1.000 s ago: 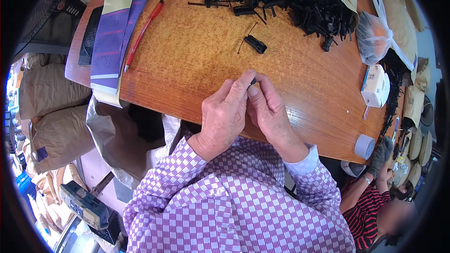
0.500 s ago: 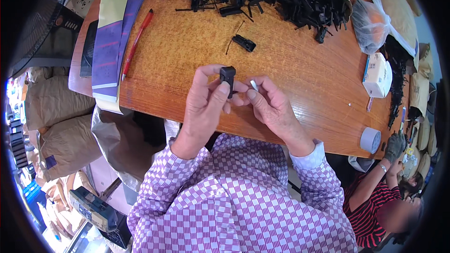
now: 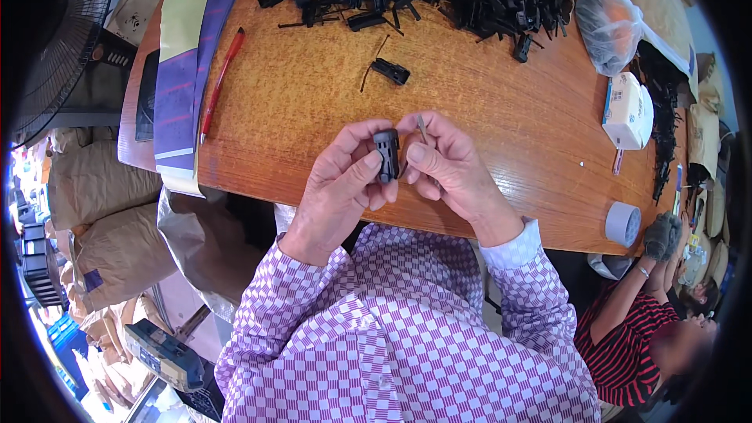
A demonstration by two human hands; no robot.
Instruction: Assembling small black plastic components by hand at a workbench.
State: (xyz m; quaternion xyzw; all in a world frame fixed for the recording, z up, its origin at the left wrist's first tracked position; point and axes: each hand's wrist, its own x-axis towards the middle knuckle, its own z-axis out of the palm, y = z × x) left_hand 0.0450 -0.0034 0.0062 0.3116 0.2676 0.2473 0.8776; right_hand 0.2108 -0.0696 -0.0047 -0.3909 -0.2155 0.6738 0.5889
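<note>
Between thumb and fingers, my left hand (image 3: 338, 180) grips a small black plastic part (image 3: 385, 158) over the near edge of the table. Close beside it, my right hand (image 3: 458, 171) pinches a thin metal blade-like piece (image 3: 421, 127), its tip pointing up past the index finger. The lower end of that piece is hidden in the fingers. I cannot tell whether the right fingertips touch the black part. A similar loose black part (image 3: 389, 72) with thin stems lies on the table ahead of my hands.
A heap of black plastic parts (image 3: 501, 0) covers the far table. On the left are purple-and-yellow papers (image 3: 178, 78) and a red pen (image 3: 222, 82). A tissue pack (image 3: 624, 113), a tape roll (image 3: 622, 224) and a tied plastic bag (image 3: 607, 31) stand right. A co-worker's gloved hand (image 3: 663, 236) is at the right.
The black part has been turned in my left hand and now shows a slotted side. My right hand has come closer to it, and the metal piece now points more upright.
</note>
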